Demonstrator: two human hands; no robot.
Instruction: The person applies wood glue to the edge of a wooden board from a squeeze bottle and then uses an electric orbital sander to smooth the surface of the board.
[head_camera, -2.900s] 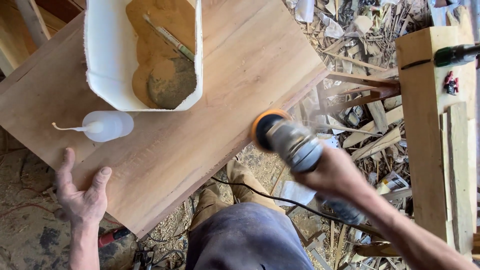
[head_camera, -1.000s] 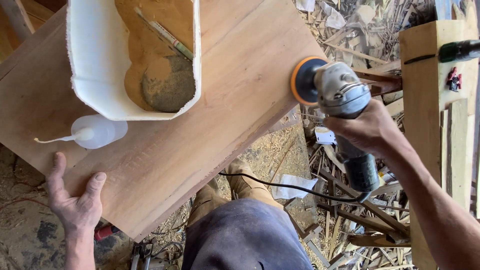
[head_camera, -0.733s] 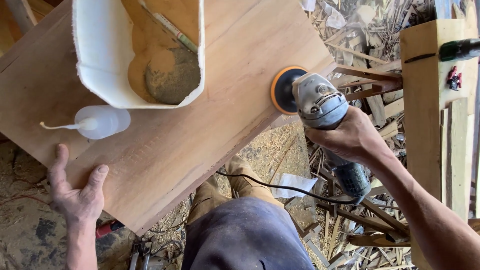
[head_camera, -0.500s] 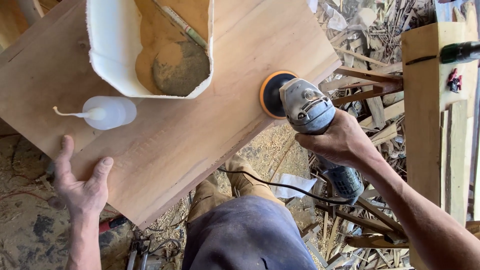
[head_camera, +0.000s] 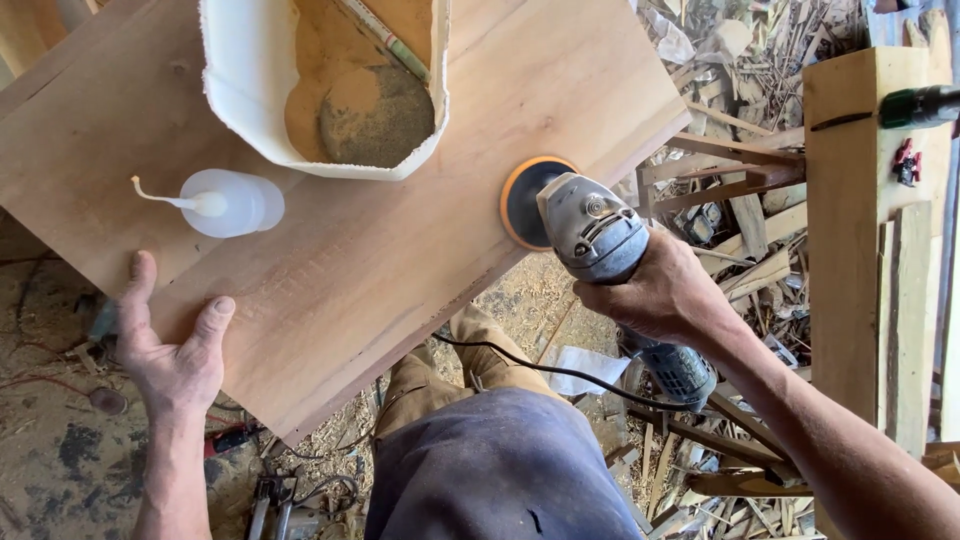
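Right hand (head_camera: 662, 295): fingers wrapped tight round the body of a grey metal-headed corded angle grinder (head_camera: 600, 235), whose orange-rimmed black sanding disc (head_camera: 522, 203) sits at the near right edge of the board; whether disc and wood touch cannot be told. A black cable (head_camera: 520, 362) runs from the tool's tail across the person's lap.

Left hand (head_camera: 172, 355): fingers spread, thumb lying on top of the large flat light-brown wooden board (head_camera: 400, 230), clasping its near left corner.

On the board: a translucent white plastic squeeze bottle with a thin curved nozzle (head_camera: 225, 202), lying on its side just beyond the left hand; behind it, a cut-open white plastic tub (head_camera: 240, 95) holding tan and greyish sawdust and a pencil-like stick.

Surroundings: a pale upright wooden post (head_camera: 845, 230) at right; wood offcuts and shavings (head_camera: 740, 90) on the ground beyond the board.
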